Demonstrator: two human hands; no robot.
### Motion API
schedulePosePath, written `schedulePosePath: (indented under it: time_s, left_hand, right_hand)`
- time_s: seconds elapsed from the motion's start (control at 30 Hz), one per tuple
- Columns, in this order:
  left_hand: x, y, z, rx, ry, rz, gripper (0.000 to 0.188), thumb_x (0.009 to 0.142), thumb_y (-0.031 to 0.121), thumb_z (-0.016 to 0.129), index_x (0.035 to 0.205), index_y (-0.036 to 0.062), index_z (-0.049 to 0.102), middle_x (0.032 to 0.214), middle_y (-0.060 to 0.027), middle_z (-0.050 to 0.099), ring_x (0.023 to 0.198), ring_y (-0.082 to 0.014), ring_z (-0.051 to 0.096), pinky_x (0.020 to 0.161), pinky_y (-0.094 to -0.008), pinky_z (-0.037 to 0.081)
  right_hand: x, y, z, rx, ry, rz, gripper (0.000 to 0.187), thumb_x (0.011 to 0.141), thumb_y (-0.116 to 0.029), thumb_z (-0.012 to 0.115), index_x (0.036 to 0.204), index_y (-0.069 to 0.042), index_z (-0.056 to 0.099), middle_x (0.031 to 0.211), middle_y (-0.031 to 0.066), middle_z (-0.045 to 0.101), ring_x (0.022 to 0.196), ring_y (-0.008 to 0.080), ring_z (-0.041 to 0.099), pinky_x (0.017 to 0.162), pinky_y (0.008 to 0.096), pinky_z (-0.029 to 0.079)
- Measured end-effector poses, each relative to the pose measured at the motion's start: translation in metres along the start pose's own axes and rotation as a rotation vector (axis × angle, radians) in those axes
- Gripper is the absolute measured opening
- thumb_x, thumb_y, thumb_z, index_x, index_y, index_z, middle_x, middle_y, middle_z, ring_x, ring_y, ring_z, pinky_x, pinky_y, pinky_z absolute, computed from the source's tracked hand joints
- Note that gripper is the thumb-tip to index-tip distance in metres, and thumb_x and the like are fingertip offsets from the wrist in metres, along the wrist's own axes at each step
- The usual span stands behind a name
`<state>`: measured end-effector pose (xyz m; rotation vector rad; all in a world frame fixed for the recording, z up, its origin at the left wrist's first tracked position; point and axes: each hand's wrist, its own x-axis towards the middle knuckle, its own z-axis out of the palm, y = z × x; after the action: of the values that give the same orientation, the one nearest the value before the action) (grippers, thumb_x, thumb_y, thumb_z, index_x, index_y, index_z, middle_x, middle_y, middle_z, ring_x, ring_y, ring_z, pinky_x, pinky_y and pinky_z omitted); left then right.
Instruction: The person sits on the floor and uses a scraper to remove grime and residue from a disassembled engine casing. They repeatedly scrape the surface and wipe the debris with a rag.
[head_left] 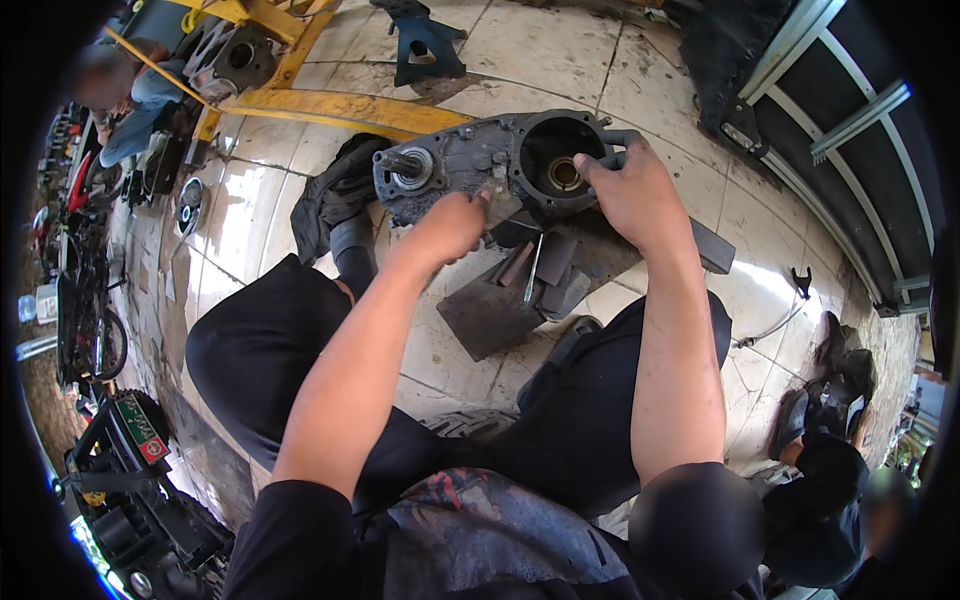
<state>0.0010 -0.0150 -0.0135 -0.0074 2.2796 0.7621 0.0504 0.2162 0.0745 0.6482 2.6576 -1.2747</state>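
Observation:
A greasy grey metal gear housing [482,160] is held up in front of me, over dark blocks. A splined shaft [402,165] in a bearing sticks out at its left end. At the right end is a wide round opening with a bronze-coloured ring [564,174] deep inside. My right hand [645,195] grips the rim of that opening, thumb on the inner side and fingers over the outside. My left hand [455,228] is closed at the lower edge of the housing, thumb against its face; its other fingers are mostly hidden.
Under the housing lie dark blocks [490,310] and a thin metal rod [535,268]. A yellow frame [340,108] and a blue stand [425,45] are beyond. Another person [135,115] sits far left; someone else [820,500] is at lower right. A forked part [801,282] lies on the tiles.

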Motion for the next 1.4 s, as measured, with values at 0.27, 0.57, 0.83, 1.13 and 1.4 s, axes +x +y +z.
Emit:
schedulePosePath:
  time_s: [0.27, 0.57, 0.83, 1.13, 1.4]
  left_hand:
    - [-0.006, 0.006, 0.022, -0.449, -0.037, -0.106, 0.052, 0.107, 0.041, 0.049, 0.086, -0.0047, 0.062, 0.063, -0.0113, 0.059, 0.046, -0.0204, 0.049, 0.044, -0.0381, 0.039]
    - [0.002, 0.01, 0.026, -0.654, -0.067, -0.196, 0.045, 0.107, 0.042, 0.05, 0.091, 0.0011, 0.061, 0.067, -0.0084, 0.058, 0.044, -0.0161, 0.041, 0.042, -0.037, 0.036]
    - [0.006, 0.018, 0.034, -0.791, -0.077, -0.235, 0.042, 0.107, 0.043, 0.048, 0.093, 0.0051, 0.059, 0.068, -0.0071, 0.058, 0.044, -0.0146, 0.038, 0.044, -0.0366, 0.036]
    - [0.008, 0.018, 0.034, -1.106, -0.152, -0.259, 0.041, 0.109, 0.041, 0.045, 0.093, 0.0056, 0.058, 0.07, -0.0071, 0.056, 0.047, -0.0177, 0.04, 0.046, -0.0381, 0.035]
    - [0.01, 0.027, 0.046, -1.122, -0.11, -0.264, 0.043, 0.108, 0.045, 0.045, 0.091, 0.0077, 0.06, 0.07, -0.0048, 0.058, 0.052, -0.015, 0.04, 0.048, -0.0352, 0.032]
  right_hand:
    - [-0.001, 0.005, 0.008, 0.002, -0.001, -0.013, 0.056, 0.09, -0.031, 0.072, 0.126, 0.011, 0.057, 0.112, 0.029, 0.07, 0.111, 0.0396, 0.068, 0.096, 0.0415, 0.051]
    - [-0.005, -0.002, 0.012, -0.045, -0.006, -0.042, 0.057, 0.09, -0.031, 0.071, 0.126, 0.011, 0.056, 0.105, 0.0263, 0.071, 0.103, 0.038, 0.07, 0.092, 0.0411, 0.052]
    - [0.003, 0.011, 0.02, -0.055, 0.015, -0.06, 0.054, 0.09, -0.031, 0.071, 0.12, 0.011, 0.057, 0.104, 0.0301, 0.069, 0.103, 0.0434, 0.068, 0.09, 0.0446, 0.052]
    - [-0.019, 0.006, 0.044, -0.214, -0.18, -0.061, 0.063, 0.091, -0.034, 0.07, 0.126, 0.015, 0.051, 0.117, 0.0369, 0.064, 0.117, 0.0477, 0.062, 0.099, 0.0451, 0.05]
    - [-0.042, 0.014, 0.077, -0.28, -0.406, -0.133, 0.075, 0.096, -0.032, 0.061, 0.136, 0.026, 0.034, 0.127, 0.0427, 0.057, 0.123, 0.0475, 0.058, 0.104, 0.044, 0.048]
